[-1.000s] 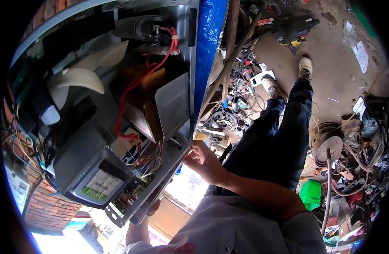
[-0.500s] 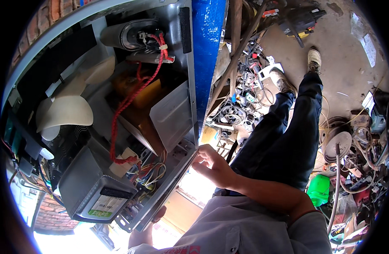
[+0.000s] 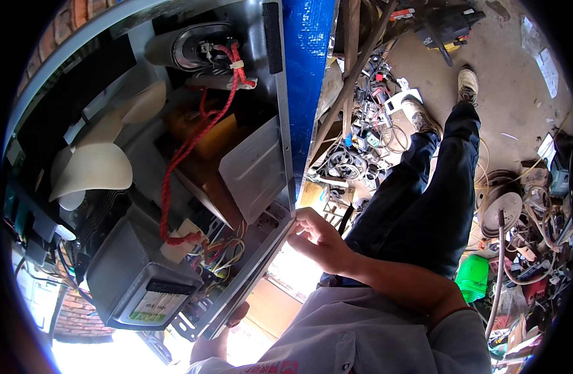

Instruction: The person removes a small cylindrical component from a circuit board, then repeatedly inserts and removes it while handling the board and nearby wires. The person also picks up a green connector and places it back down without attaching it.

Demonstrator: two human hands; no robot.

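A dusty grey concrete floor (image 3: pixel 517 100) is being covered by tangled cables and scrap parts (image 3: pixel 361 149). A red brick wall (image 3: pixel 75 315) is being lit by glaring daylight.
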